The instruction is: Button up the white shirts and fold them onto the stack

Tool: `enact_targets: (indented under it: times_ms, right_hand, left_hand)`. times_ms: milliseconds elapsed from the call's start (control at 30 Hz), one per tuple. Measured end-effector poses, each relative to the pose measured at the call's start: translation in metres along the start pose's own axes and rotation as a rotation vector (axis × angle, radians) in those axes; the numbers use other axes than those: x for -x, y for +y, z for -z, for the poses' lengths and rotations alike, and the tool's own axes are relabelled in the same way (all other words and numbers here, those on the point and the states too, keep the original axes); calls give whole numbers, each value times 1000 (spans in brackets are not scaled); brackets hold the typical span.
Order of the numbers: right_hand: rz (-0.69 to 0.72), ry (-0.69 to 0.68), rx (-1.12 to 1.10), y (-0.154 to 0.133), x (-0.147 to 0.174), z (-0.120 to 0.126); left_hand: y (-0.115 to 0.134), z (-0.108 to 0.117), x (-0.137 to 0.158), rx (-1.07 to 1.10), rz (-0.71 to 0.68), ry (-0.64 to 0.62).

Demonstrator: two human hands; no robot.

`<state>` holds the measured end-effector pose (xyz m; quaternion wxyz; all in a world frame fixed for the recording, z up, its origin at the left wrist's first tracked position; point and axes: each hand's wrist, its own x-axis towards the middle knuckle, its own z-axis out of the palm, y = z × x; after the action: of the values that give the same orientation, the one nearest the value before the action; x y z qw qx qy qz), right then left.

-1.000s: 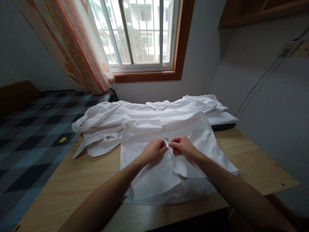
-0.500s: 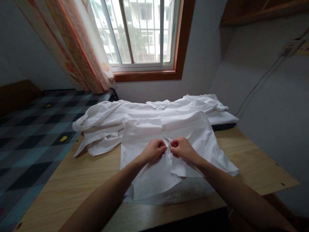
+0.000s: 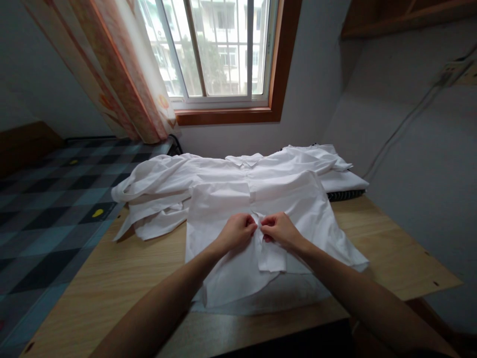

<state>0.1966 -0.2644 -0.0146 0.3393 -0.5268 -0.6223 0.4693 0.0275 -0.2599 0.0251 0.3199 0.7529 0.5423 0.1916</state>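
Note:
A white shirt [image 3: 219, 204] lies front up on a wooden table [image 3: 122, 278], its collar [image 3: 244, 159] toward the window and its hem toward me. My left hand [image 3: 238, 231] pinches the left front edge at the middle opening. Close beside it, my right hand [image 3: 279, 229] pinches the other front edge, with the fingertips of both hands nearly touching. Below the fingers the front hangs apart, and one edge is folded over. Any button between the fingertips is too small to make out. The left sleeve [image 3: 149, 179] is bunched toward the table's far left.
Folded white cloth [image 3: 345, 182] rests on dark patterned fabric [image 3: 346, 195] at the back right. A bed with a checked cover [image 3: 55, 219] adjoins the table's left side. Behind are a window [image 3: 223, 59] and a curtain [image 3: 126, 74]; a cable [image 3: 398, 130] runs down the right wall.
My right fingers have shifted slightly left, closer to the left ones. The folded edge of the shirt front below them has swung a little left. My left hand has barely moved.

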Motion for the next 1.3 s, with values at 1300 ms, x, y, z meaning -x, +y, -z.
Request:
enact_targets:
  times_ms: [1300]
  right_hand:
    - [429,228,792,-10,17,-16]
  left_hand:
    - [-6,-23,-1,445,160,204]
